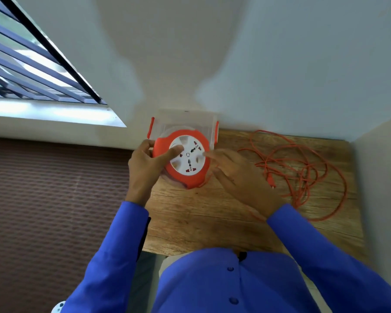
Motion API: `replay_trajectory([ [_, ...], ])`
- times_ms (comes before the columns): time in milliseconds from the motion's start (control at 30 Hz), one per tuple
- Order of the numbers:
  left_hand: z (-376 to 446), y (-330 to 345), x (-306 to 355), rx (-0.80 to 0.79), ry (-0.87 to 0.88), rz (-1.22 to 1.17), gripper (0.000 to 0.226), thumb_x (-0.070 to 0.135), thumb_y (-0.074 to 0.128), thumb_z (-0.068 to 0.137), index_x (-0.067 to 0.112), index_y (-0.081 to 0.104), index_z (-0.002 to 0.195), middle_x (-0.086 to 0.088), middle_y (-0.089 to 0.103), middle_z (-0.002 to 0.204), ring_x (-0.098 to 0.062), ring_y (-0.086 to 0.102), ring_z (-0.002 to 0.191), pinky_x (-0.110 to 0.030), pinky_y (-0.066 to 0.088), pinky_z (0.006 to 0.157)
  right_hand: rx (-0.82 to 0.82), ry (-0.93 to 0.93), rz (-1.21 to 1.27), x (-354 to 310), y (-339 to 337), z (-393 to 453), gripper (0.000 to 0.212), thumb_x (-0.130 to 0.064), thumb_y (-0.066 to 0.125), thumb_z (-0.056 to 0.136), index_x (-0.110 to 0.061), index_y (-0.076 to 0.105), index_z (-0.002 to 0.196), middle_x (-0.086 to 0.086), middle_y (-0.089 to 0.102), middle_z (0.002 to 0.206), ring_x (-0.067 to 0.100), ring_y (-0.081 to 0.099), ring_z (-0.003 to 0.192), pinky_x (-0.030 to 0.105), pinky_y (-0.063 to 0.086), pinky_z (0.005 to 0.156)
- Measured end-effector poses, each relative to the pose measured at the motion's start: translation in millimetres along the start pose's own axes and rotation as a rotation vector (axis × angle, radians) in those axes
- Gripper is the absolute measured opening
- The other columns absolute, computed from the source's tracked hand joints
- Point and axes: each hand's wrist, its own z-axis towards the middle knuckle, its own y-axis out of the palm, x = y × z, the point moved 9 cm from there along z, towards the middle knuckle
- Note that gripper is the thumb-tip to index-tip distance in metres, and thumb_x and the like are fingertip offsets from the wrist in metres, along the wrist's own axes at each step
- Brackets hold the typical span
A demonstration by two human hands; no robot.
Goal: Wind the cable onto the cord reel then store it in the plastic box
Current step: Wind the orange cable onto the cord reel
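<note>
Now reel (185,158) btwn both hands (145,163), cable (303,168) loose rightward.

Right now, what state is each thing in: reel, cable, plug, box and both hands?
cord reel: held above the table, socket face up.
cable: mostly unwound, in loose loops on the table.
plug: free, lying among the loops.
plastic box: open, no lid in view, behind the reel.
left hand: gripping the reel's rim, thumb on its face.
right hand: fingers at the reel's right edge; grip blurred.
</note>
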Motion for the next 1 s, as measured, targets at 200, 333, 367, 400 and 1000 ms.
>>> replay_trajectory([
  [200,-11,-20,87,0.035,0.181,0.063,0.045,0.056,0.091,0.075,0.029,0.069,0.104,0.002,0.082,0.097,-0.014,0.082,0.082,-0.036,0.067,0.075,0.034,-0.173,-0.368,-50,-37,24,0.062,-0.024,0.063,0.102,-0.031,0.042,0.160,0.023,0.050,0.150,0.035,0.062,0.117,0.050,0.058,0.090],
  [333,-14,-25,123,0.051,0.289,0.179,0.045,0.069,0.084,0.074,0.035,0.070,0.100,0.007,0.081,0.095,-0.009,0.080,0.081,-0.035,0.067,0.077,0.044,-0.228,-0.513,-75,-55,33,0.077,-0.028,0.068,0.100,-0.038,0.028,0.166,0.022,0.043,0.158,0.039,0.057,0.130,0.053,0.054,0.100],
  [367,-15,-26,131,0.048,0.314,0.206,0.048,0.070,0.082,0.076,0.032,0.071,0.103,0.007,0.080,0.095,-0.010,0.080,0.081,-0.035,0.067,0.079,0.048,-0.236,-0.540,-80,-61,35,0.079,-0.031,0.070,0.099,-0.040,0.028,0.166,0.022,0.043,0.158,0.039,0.056,0.131,0.053,0.054,0.100],
  [400,-15,-27,138,0.044,0.334,0.225,0.052,0.070,0.080,0.078,0.027,0.073,0.107,0.007,0.080,0.096,-0.011,0.080,0.081,-0.037,0.067,0.080,0.067,-0.240,-0.571,-86,-68,36,0.080,-0.034,0.072,0.097,-0.040,0.030,0.165,0.022,0.045,0.156,0.039,0.058,0.130,0.053,0.055,0.098],
  [1000,-29,-25,185,-0.114,0.375,0.032,0.053,0.074,0.057,0.093,0.026,0.075,0.103,0.004,0.081,0.097,-0.015,0.080,0.087,-0.044,0.066,0.091,0.187,-0.355,-0.466,-124,-119,51,0.054,-0.018,0.076,0.090,-0.034,0.065,0.141,0.024,0.064,0.132,0.039,0.072,0.090,0.042,0.060,0.063],
])
